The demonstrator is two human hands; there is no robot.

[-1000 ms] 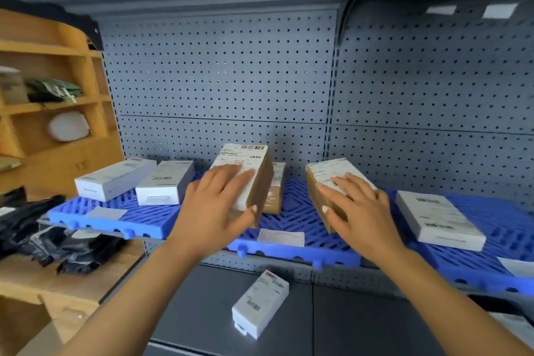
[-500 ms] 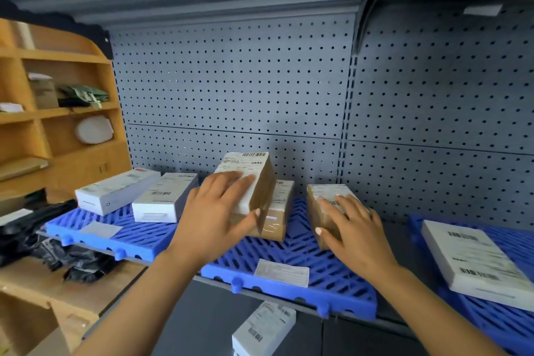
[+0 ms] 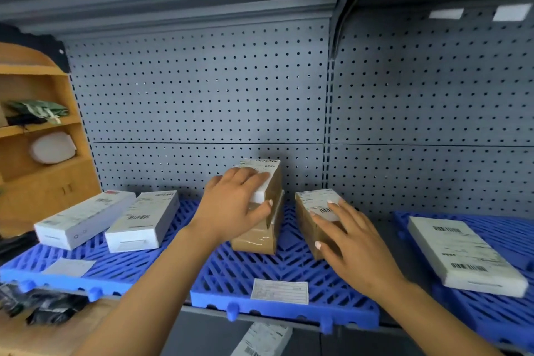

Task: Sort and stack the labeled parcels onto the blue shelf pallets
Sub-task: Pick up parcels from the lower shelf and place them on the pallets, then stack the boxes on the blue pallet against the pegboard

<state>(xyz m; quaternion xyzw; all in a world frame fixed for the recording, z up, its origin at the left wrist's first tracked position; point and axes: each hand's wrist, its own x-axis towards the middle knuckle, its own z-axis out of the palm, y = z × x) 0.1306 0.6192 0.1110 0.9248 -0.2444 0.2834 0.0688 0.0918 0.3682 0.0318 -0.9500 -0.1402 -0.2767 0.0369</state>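
My left hand (image 3: 234, 205) grips a labeled brown parcel (image 3: 267, 178) that lies on top of another brown parcel (image 3: 255, 237) on the middle blue pallet (image 3: 260, 272). To the right, my right hand (image 3: 349, 243) rests on a third brown parcel (image 3: 313, 211) on the same pallet, thumb against its near side. Two white boxes (image 3: 83, 218) (image 3: 144, 220) lie side by side on the left blue pallet (image 3: 72, 263). A flat white parcel (image 3: 462, 254) lies on the right blue pallet (image 3: 491, 306).
A paper label (image 3: 279, 292) sits at the middle pallet's front. Another labeled parcel (image 3: 263, 339) lies on the shelf below. A grey pegboard (image 3: 202, 95) backs the shelf. A wooden cabinet (image 3: 34, 139) stands left, with black bags (image 3: 43, 306) on a wooden surface.
The view has shifted. My left hand has set its parcel flat onto the lower brown parcel. My right hand has slid back along the right parcel.
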